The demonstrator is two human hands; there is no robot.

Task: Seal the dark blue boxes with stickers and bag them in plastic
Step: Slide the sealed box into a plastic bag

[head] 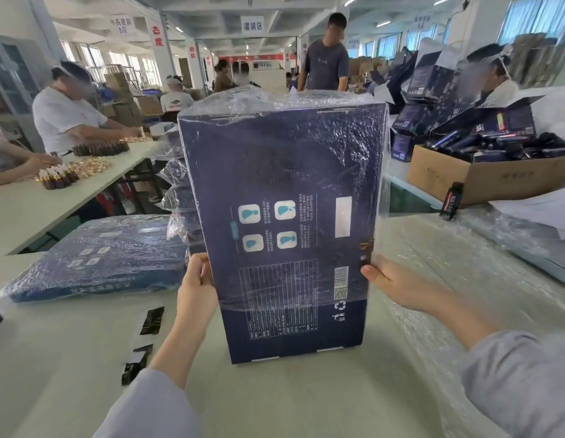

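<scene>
Your left hand (197, 279) clasped the left edge of the dark blue box (284, 200), low down, with the thumb lying along the front corner and the fingers wrapped behind, out of sight. Your right hand (388, 279) held the opposite edge at about the same height, its thumb tip pressed on the front at the right corner and the other fingers hidden behind the box. Both hands gripped through the plastic bag (382, 191), so each was closed on the box rather than relaxed.

The box stood upright on its short end on the table (275, 396), directly between your two hands and right in front of you, its printed face with the four pale icons and the grid turned toward you. The clear bag covered it from the top down to just below your hands; the bottom band of the box was bare. Loose film bunched above the top and stood out beyond the right edge.

To your left a bagged box (97, 254) lay flat on the table, and more bagged boxes (177, 191) were stacked just behind the one you held. A strip of dark stickers (145, 336) lay near your left forearm. Bubble wrap (449, 279) covered the table under your right arm, and a cardboard carton (449, 181) sat further back on the right
</scene>
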